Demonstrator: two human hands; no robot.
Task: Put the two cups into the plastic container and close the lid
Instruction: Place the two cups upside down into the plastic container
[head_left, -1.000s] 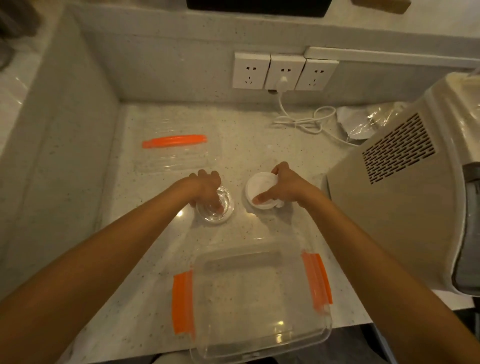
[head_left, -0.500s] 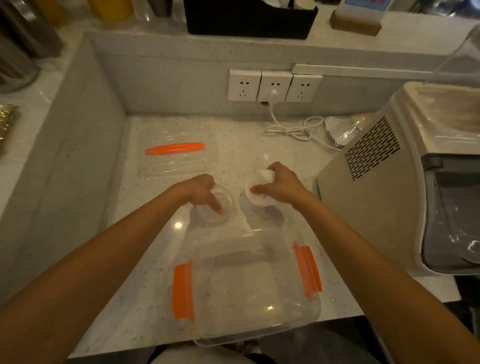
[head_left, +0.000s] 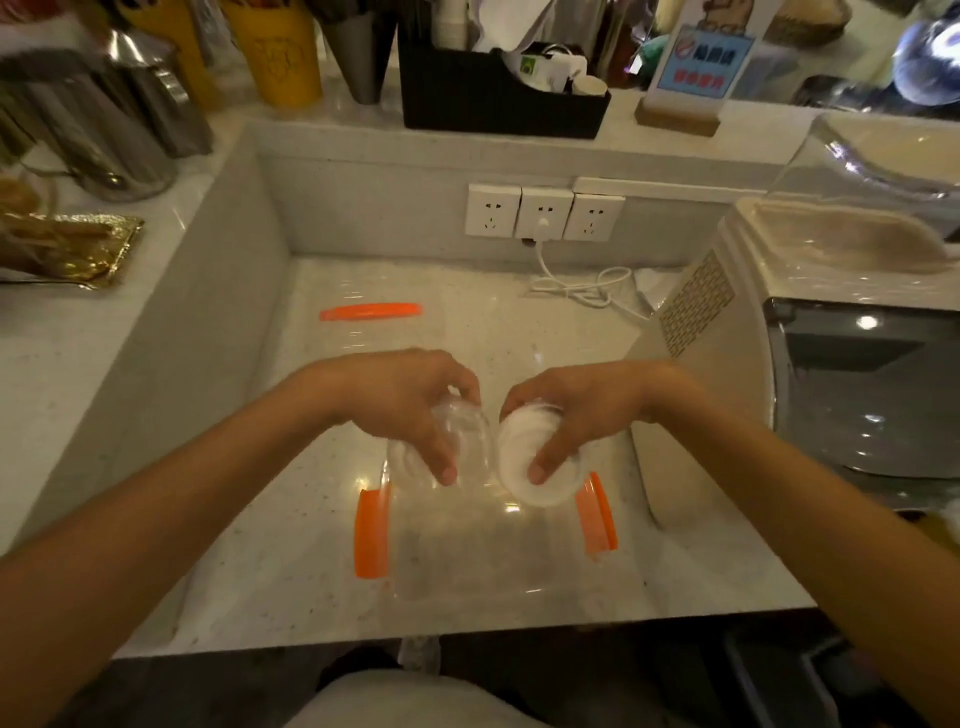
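Note:
My left hand (head_left: 400, 400) grips a clear glass cup (head_left: 467, 441), held off the counter above the far edge of the container. My right hand (head_left: 582, 405) grips a white cup (head_left: 519, 457) beside it, tilted with its rim toward me. The clear plastic container (head_left: 467, 566) with orange side clips (head_left: 370, 530) stands open near the counter's front edge, under both cups. Its clear lid with an orange clip (head_left: 371, 312) lies flat further back on the left.
A beige appliance (head_left: 753, 395) stands close on the right. A white cable (head_left: 582, 286) runs from the wall sockets (head_left: 543, 213). Raised ledges on the left and back carry a gold packet (head_left: 67, 249), metal jugs, yellow cups and a black box (head_left: 493, 98).
Both hands lifted their cups off the counter and brought them toward me, over the open container. The camera tilted upward, showing the back ledge.

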